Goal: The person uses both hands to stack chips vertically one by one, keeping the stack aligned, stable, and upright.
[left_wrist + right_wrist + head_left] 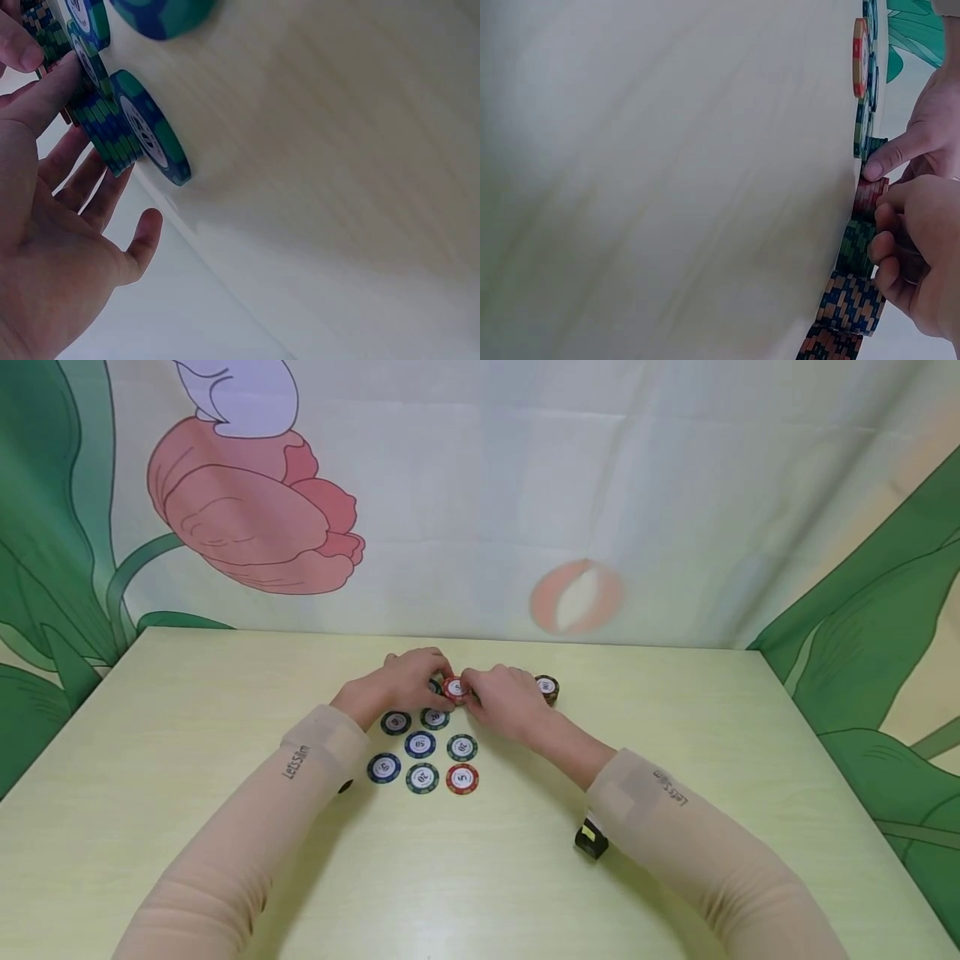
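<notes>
At the back of the table, my left hand [408, 680] and right hand [510, 700] meet at a stack of red poker chips [454, 687]. Thumb and fingers of the left hand curve round the stack's left side, and the right hand's curled fingers pinch it from the right. In the right wrist view the red stack [869, 198] stands between both hands, beside a stack of green chips [855, 249]. Another green stack [112, 135] appears by the left hand in the left wrist view. My right palm hides part of the row.
Several loose chips lie flat in front of the hands, among them a red chip [462, 779], a green chip [422, 778] and a blue chip [384, 768]. A dark chip stack [547, 687] stands right of the right hand. A printed curtain [465, 510] hangs behind the table [480, 877].
</notes>
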Tool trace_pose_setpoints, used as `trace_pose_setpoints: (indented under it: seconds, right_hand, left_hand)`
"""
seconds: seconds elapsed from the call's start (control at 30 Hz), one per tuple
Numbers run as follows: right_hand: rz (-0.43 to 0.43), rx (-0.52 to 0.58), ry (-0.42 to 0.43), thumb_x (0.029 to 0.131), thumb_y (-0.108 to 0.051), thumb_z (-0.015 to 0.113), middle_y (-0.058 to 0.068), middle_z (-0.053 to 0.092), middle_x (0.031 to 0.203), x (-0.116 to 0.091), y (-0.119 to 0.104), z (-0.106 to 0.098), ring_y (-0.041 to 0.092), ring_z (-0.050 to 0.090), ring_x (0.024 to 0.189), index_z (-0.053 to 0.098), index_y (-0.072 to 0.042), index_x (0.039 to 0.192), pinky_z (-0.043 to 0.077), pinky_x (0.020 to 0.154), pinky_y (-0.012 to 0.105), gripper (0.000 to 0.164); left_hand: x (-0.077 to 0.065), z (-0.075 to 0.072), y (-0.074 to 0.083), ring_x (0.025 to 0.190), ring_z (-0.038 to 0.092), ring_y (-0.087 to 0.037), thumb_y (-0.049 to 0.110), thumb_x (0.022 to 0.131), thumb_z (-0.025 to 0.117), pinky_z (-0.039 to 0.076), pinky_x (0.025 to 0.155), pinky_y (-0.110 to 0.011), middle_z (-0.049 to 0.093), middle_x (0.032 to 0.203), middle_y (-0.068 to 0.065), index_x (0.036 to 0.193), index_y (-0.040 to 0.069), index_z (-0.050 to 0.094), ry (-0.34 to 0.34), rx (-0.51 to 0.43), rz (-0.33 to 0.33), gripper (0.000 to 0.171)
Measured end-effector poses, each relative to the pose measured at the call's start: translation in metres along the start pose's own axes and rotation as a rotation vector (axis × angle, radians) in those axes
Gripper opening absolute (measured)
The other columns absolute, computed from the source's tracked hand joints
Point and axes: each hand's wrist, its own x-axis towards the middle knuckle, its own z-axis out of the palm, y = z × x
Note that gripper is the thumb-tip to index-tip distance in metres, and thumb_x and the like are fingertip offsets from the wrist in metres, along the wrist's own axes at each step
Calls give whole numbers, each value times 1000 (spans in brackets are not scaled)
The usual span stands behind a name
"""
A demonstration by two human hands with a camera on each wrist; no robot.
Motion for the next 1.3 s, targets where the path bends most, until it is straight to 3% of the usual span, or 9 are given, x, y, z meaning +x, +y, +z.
trace_pose_setpoints:
  seconds: [0.47,0.77,1.0,1.3]
  right_hand:
    - [16,-14,12,101,-30,68,-1,69,80,3,-4,1,20,63,68,71,-16,101,52,58,38,14]
    - [9,-25,19,101,-33,68,0,69,77,-2,-3,0,19,62,63,71,-15,107,52,57,37,19]
    - [-26,-27,-64,95,-44,72,-5,58,65,-11,-4,-7,15,56,60,64,-18,92,46,59,33,28]
    - [-52,36,-167,88,-56,76,-8,57,63,-25,0,-11,12,54,59,58,-23,75,38,50,29,39]
  left_hand:
    - [0,-1,1,113,55,-27,32,90,81,26,108,-67,62,127,-9,124,7,67,-4,-1,0,44]
    - [-1,-2,2,112,55,-27,32,90,81,26,108,-67,62,126,-8,123,7,67,-3,-2,0,44]
    - [-1,-1,2,112,56,-28,30,91,81,27,107,-66,62,125,-9,121,7,67,-8,-3,3,41]
    - [1,-1,0,111,56,-26,33,91,81,30,105,-61,62,124,-8,122,6,66,-8,6,2,43]
